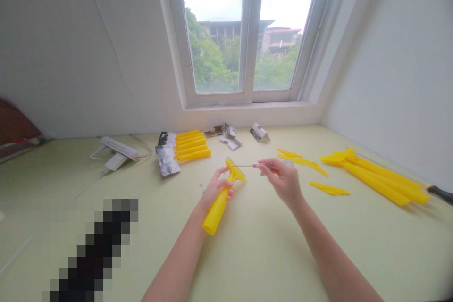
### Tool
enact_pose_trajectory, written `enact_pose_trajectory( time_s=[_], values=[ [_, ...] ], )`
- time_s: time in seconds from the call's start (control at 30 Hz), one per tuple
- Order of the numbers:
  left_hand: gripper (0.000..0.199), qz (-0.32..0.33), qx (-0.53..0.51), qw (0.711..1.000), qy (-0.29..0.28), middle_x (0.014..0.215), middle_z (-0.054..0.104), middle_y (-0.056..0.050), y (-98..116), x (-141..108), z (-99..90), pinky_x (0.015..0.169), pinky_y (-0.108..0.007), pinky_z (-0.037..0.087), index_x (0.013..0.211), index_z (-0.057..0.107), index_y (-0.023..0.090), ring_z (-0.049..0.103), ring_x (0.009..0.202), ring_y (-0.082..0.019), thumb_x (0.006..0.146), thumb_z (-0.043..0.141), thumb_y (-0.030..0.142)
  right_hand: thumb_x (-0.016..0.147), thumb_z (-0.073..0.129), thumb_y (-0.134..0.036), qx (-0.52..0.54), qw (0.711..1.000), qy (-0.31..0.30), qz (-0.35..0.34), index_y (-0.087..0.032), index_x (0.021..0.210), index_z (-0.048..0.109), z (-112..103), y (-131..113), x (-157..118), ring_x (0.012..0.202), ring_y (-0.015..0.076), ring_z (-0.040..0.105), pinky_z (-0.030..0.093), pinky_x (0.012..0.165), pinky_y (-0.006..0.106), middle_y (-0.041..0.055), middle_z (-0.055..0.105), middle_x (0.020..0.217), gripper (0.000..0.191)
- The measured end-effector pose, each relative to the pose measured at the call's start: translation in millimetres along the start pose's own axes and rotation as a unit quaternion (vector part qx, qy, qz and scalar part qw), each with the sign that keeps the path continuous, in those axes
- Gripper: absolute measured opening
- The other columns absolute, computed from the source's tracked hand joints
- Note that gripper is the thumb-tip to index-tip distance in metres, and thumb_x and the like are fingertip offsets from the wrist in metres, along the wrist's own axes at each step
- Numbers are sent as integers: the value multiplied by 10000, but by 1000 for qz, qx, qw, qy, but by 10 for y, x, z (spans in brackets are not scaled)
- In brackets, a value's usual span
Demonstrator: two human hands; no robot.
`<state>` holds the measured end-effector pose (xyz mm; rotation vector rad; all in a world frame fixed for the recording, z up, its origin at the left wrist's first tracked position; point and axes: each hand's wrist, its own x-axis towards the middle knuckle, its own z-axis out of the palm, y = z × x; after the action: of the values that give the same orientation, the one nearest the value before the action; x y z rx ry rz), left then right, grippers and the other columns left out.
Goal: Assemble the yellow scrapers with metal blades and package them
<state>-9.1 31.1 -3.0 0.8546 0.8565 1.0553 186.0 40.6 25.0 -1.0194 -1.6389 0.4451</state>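
Yellow plastic scraper (pixel 221 203) sits in the person's left hand (pixel 218 188), the fingers curled around the top of its chunky handle, with the flat head standing up just above the fingertips and the butt end sticking out below toward the body. The right hand (pixel 281 180) is raised beside it, thumb and fingers pinched on a slim screwdriver (pixel 246 166) with a red-tipped grip. Its thin metal shaft reaches across the gap between the hands to the scraper's head, though whether the tip touches is hard to tell.

Both hands hover over a pale green table (pixel 269 255). Left of them lies a neat row of yellow handles (pixel 191 146) against some printed packets (pixel 167 160), with more torn packaging (pixel 230 135) behind. Loose yellow strips (pixel 329 188) lie just past the right hand, and a heap of long yellow scrapers (pixel 375 177) lies farther right, near a black-handled tool (pixel 440 193). Far left sits a white charger (pixel 118 148) with its cable. A pixelated dark patch (pixel 94 245) hides something at lower left. A window (pixel 244 33) looks out on trees.
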Motion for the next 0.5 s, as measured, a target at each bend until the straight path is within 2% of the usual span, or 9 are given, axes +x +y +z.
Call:
enact_pose_trajectory(
  time_s=[0.2,0.5],
  values=[
    [582,-7,8,1000,1,707,530,1,15,-5,16,404,-161,315,1141,328,224,463,444,-59,600,515,121,757,547,-385,-27,1000,9,-6,-175,783,627,-10,-30,6,494,139,592,470,461,242,36,661,637,227],
    [588,-1,12,1000,13,686,528,6,16,-2,26,399,-165,315,1132,332,221,472,446,-68,588,533,127,772,524,-386,-10,1000,12,-5,-170,807,619,11,-9,11,582,150,616,515,583,289,53,669,750,239]
  ],
)
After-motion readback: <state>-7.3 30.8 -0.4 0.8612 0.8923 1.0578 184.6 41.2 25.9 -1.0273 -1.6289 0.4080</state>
